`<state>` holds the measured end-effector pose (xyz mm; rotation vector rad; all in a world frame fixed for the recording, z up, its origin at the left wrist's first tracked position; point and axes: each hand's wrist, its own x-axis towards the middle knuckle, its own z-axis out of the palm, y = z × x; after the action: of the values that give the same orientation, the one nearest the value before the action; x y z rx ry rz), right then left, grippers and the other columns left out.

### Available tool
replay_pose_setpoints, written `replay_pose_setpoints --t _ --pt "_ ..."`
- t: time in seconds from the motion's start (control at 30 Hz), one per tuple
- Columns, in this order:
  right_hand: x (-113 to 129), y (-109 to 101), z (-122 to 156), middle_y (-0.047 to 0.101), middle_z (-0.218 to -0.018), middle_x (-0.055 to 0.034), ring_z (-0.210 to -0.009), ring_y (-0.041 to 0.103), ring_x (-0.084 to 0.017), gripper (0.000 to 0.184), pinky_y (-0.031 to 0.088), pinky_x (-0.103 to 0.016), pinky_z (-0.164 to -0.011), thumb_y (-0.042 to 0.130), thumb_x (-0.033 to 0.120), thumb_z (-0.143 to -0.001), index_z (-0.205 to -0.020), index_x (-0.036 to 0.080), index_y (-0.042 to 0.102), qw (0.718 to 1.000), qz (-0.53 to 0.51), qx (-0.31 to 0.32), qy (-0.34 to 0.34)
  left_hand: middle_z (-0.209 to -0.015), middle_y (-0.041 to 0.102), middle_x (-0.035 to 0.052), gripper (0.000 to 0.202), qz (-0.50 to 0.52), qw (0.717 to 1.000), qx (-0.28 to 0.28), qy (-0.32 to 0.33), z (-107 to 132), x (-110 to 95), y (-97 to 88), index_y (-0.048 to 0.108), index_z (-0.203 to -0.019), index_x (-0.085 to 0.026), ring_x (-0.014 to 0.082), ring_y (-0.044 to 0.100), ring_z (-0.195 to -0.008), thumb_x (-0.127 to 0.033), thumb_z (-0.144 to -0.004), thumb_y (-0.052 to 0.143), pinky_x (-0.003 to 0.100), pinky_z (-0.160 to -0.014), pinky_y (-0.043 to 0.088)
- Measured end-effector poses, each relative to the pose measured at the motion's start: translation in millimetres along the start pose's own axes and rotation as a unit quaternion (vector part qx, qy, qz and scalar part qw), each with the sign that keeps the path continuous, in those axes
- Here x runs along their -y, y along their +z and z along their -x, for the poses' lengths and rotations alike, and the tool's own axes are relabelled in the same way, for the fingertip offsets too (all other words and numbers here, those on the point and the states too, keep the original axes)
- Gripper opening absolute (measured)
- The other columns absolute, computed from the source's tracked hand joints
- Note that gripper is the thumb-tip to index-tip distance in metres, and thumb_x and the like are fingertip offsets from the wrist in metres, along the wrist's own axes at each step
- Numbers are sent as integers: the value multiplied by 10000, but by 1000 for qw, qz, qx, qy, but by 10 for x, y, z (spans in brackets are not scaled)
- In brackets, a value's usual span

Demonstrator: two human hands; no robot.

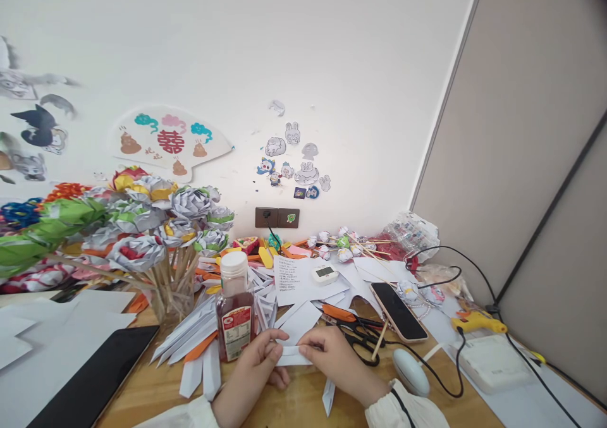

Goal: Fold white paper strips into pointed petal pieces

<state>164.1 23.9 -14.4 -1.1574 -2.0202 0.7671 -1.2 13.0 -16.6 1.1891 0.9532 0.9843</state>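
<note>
Nearest the camera, white sleeves [401,410] are seen. Just right of the bottle [236,320], a white paper strip [291,356] is held over the worktop [296,406], its left end pinched by the fingers of the left hand [258,361], its right end by those of the right hand [332,354]. Folded papers [194,332] are heaped left of the bottle; a phone [399,311] is laid well to its right.
</note>
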Motion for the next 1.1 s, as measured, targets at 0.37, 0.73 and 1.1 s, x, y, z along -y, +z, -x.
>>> replay_pose_setpoints --t 0.37,0.73,1.1 --pt "-32 -19 -15 557 -570 -1 -469 501 -86 234 393 -180 -459 481 311 -750 -746 121 618 984 -159 66 52 -540 603 -16 300 -42 999 22 9 11 6 5 475 -650 -149 106 552 -412 -431 -622 572 206 -402 412" --pt "18 -111 1 580 -667 -19 -527 532 -100 258 424 -222 -530 477 333 -759 -885 147 604 966 -234 106 42 -578 608 -14 257 15 999 34 4 -31 42 -43 486 -670 -138 88 561 -417 -375 -649 585 178 -393 409" --pt "20 -132 13 579 -700 -17 -534 550 -97 248 432 -230 -555 461 272 -761 -949 154 571 962 -241 117 55 -537 601 -20 244 23 1000 17 -11 -30 36 -37 503 -695 -132 86 550 -392 -352 -643 593 173 -373 406"
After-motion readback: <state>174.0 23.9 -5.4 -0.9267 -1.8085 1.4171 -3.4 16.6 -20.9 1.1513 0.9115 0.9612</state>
